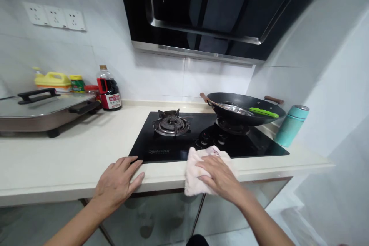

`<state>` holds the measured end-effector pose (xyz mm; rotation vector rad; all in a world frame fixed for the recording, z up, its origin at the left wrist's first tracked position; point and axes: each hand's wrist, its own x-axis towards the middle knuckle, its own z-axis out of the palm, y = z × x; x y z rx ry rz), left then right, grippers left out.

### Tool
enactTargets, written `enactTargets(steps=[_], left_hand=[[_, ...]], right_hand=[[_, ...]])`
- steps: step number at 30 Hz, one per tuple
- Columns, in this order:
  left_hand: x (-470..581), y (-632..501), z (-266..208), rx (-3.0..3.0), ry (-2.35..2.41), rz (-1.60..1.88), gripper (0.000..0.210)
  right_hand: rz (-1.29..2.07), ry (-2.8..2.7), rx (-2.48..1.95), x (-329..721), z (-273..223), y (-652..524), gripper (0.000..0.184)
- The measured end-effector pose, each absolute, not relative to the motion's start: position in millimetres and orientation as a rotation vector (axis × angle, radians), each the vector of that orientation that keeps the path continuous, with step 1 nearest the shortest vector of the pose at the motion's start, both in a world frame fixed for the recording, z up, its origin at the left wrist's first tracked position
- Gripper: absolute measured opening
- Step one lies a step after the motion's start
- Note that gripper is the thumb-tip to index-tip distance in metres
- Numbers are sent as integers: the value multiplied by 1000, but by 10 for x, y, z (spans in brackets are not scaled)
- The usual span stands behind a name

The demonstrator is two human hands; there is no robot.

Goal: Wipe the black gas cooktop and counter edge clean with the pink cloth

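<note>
My left hand [119,178] lies flat on the front of the pale countertop [123,134], fingers stretched out, its fingertips at the front left corner of the black gas stove [175,150]. Under my right hand [217,173] is a pale pink cloth [193,178], pressed down at the stove's front edge. Part of the cloth hangs over the counter's edge. The fingers of this hand bend over the cloth. Just behind it sit two stove knobs [205,137]. The left burner [171,123] is bare.
A black wok [239,119] with a green-handled utensil [263,112] rests on the right burner. Beside it stands a turquoise bottle [291,126]. An electric pan [43,121] with a glass lid and a dark sauce bottle [108,90] are at left. A range hood [201,11] hangs above.
</note>
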<state>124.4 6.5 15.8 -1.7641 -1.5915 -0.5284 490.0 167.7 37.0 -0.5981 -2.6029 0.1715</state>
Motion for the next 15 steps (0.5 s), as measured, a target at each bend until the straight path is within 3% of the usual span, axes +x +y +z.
enactTargets(steps=[7,15], left_hand=[[1252,78,132,-1757,-1594,-546,33],[1283,54,136,-1732,-1540,-550,31]], right_hand=[[118,-2406,-1204,5880,365,2649,45],[-503,-2124,-1794,5541,705,3345,45]])
